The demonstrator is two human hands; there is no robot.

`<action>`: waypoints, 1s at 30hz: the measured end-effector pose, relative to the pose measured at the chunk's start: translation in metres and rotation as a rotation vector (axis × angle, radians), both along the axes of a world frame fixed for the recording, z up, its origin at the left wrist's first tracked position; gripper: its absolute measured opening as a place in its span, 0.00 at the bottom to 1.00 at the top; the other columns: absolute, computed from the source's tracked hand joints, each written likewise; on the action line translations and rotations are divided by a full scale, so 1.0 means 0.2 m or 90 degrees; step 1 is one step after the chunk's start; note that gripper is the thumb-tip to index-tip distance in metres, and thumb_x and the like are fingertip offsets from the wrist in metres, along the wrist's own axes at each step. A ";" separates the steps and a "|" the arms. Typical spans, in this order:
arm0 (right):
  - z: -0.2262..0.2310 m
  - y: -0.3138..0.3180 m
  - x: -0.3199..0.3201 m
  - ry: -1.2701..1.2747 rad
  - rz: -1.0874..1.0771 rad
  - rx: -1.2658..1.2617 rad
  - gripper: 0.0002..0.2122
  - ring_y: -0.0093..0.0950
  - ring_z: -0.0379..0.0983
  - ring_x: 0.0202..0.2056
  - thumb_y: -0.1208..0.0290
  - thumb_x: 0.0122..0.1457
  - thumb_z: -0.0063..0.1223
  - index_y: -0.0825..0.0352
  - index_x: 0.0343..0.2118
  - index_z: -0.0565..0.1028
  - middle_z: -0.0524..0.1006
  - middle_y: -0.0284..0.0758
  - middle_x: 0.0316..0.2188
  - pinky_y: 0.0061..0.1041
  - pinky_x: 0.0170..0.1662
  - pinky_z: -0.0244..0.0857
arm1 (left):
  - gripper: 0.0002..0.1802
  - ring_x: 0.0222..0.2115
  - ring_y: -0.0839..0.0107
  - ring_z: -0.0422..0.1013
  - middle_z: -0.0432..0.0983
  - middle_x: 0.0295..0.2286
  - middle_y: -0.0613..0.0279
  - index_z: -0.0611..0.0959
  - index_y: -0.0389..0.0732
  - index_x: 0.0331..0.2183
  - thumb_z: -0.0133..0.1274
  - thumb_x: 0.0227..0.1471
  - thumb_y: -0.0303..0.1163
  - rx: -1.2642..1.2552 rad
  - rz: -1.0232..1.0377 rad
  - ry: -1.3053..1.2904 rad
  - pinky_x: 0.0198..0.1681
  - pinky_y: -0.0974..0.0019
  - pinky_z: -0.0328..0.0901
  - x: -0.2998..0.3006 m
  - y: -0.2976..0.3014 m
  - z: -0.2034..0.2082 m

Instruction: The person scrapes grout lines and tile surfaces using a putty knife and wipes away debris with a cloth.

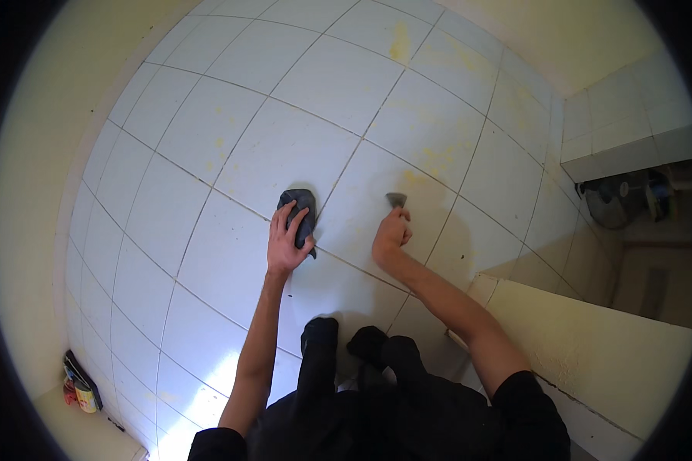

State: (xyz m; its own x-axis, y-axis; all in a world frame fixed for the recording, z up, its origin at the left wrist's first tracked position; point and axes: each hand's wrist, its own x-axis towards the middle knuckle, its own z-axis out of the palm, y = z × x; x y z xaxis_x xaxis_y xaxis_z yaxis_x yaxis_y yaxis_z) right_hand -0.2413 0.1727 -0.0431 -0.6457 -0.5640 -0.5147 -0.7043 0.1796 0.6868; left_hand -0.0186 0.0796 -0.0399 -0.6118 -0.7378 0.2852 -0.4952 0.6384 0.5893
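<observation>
My left hand [287,240] lies with its fingers spread over a dark grey cloth [305,201], pressing it against the white tiled floor [238,269]. To the right, my right hand [393,230] is closed round the handle of a scraper [396,200]. The scraper's flat, widening blade points away from me and is at the tiles; most of the handle is hidden in my fist. Just beyond the blade, yellow stains [430,165] mark the tiles.
Another yellow stain [400,40] shows at the far side. A pale ledge [592,338] stands close by my right arm. Under a tiled counter [630,157] are dark items. At the lower left, a small can [86,398] sits by the wall. My dark-covered feet [321,332] are below my hands.
</observation>
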 end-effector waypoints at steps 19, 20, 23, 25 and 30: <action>-0.02 0.02 -0.13 -0.008 -0.049 -0.134 0.25 0.16 0.65 0.17 0.77 0.55 0.57 0.69 0.59 0.75 0.71 0.46 0.49 0.21 0.11 0.50 | 0.34 0.61 0.43 0.62 0.65 0.60 0.48 0.78 0.44 0.56 0.58 0.43 0.30 0.008 -0.003 -0.004 0.65 0.44 0.59 -0.01 0.00 0.00; 0.01 -0.03 -0.19 -0.050 -0.089 -0.102 0.25 0.16 0.65 0.17 0.77 0.55 0.57 0.69 0.59 0.75 0.71 0.46 0.50 0.22 0.11 0.50 | 0.34 0.61 0.43 0.62 0.65 0.60 0.48 0.78 0.44 0.56 0.58 0.43 0.30 0.009 -0.001 -0.004 0.65 0.44 0.59 -0.01 0.00 0.01; 0.04 -0.03 -0.10 -0.083 -0.115 -0.058 0.25 0.17 0.66 0.17 0.77 0.55 0.57 0.69 0.59 0.75 0.71 0.47 0.51 0.22 0.11 0.50 | 0.34 0.61 0.44 0.62 0.65 0.61 0.49 0.78 0.45 0.56 0.58 0.43 0.30 0.004 -0.004 0.000 0.65 0.45 0.59 0.00 0.00 0.00; 0.01 0.01 -0.07 -0.070 -0.099 -0.048 0.24 0.17 0.66 0.17 0.77 0.54 0.58 0.70 0.57 0.76 0.72 0.47 0.51 0.22 0.11 0.50 | 0.34 0.61 0.44 0.62 0.65 0.61 0.49 0.78 0.45 0.56 0.58 0.42 0.30 0.007 -0.001 -0.009 0.65 0.45 0.59 -0.01 0.01 0.00; 0.04 -0.11 -0.21 -0.050 -0.162 -0.075 0.21 0.18 0.68 0.18 0.77 0.54 0.58 0.72 0.53 0.78 0.72 0.50 0.52 0.22 0.11 0.50 | 0.34 0.61 0.44 0.61 0.65 0.61 0.49 0.78 0.45 0.56 0.58 0.42 0.30 0.007 -0.005 -0.003 0.65 0.45 0.59 -0.01 0.00 0.00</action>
State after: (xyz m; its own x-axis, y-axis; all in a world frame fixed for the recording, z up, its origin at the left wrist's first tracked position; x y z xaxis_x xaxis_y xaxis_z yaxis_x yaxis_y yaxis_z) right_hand -0.2835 0.1512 -0.0345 -0.7347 -0.4484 -0.5091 -0.6768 0.4329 0.5954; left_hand -0.0205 0.0790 -0.0396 -0.6194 -0.7356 0.2744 -0.4926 0.6363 0.5938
